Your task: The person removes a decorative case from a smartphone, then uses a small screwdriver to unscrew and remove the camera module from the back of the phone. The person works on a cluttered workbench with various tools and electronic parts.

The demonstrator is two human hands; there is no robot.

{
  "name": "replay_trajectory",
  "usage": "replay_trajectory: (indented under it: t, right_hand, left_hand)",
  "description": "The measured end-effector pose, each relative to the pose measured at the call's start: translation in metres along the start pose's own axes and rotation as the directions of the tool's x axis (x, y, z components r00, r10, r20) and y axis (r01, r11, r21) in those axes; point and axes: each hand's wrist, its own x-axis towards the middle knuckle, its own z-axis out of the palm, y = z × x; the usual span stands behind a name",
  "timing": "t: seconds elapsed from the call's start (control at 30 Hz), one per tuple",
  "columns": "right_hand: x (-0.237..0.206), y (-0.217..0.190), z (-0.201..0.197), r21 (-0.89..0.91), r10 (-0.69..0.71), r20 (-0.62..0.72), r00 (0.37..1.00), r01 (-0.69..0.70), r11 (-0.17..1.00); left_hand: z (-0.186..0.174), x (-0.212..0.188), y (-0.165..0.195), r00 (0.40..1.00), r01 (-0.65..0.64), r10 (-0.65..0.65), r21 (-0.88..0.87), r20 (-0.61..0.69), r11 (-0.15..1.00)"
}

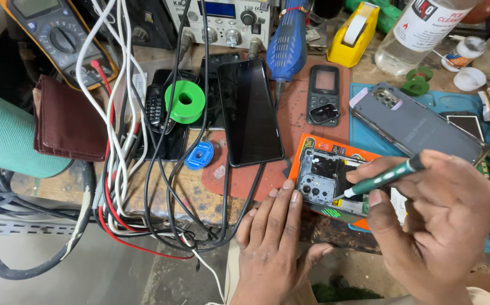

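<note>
Between the two hands lies an opened phone (328, 179) on an orange mat, its insides facing up. Right hand (442, 226) is closed around a green screwdriver (383, 178), its tip set down on the phone's frame. Left hand (273, 237) lies flat and open, fingers (288, 195) pressing the phone's near edge, seemingly to steady it. Beyond the left hand rests a black phone (249, 110), screen up, on the desk (188, 186).

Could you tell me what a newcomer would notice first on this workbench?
Probably the right hand holding a green screwdriver to the opened phone at front centre, steadied by the left hand. Next, the tangle of cables at left, and the bright green spool beside the black smartphone.
</note>
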Motion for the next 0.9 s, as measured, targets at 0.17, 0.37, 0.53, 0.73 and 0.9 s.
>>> replay_trajectory:
  t: [0.17, 0.37, 0.53, 0.73, 0.9]
  right_hand:
    - [-0.004, 0.003, -0.001, 0.034, 0.051, -0.019, 0.999, -0.05, 0.998]
    - [0.001, 0.006, 0.0, -0.065, -0.003, 0.012, 1.0, 0.004, 0.998]
    - [-0.008, 0.006, -0.005, 0.12, 0.049, 0.011, 0.999, -0.05, 0.991]
    - [-0.012, 0.004, -0.014, 0.145, 0.038, -0.001, 0.999, -0.037, 0.989]
    - [-0.008, 0.002, -0.015, 0.089, 0.08, 0.018, 0.997, -0.081, 0.993]
  left_hand:
    - [0.006, -0.005, -0.002, 1.0, -0.012, 0.012, 0.012, -0.002, 1.0]
    - [0.008, 0.001, -0.004, 0.998, -0.03, 0.032, 0.031, -0.05, 0.999]
    - [0.008, -0.002, -0.003, 0.999, -0.025, 0.026, 0.029, -0.042, 0.999]
    - [0.007, -0.003, -0.001, 1.0, -0.013, 0.013, -0.006, -0.008, 1.0]
    - [0.007, -0.002, 0.001, 1.0, -0.007, 0.007, 0.015, -0.03, 1.0]
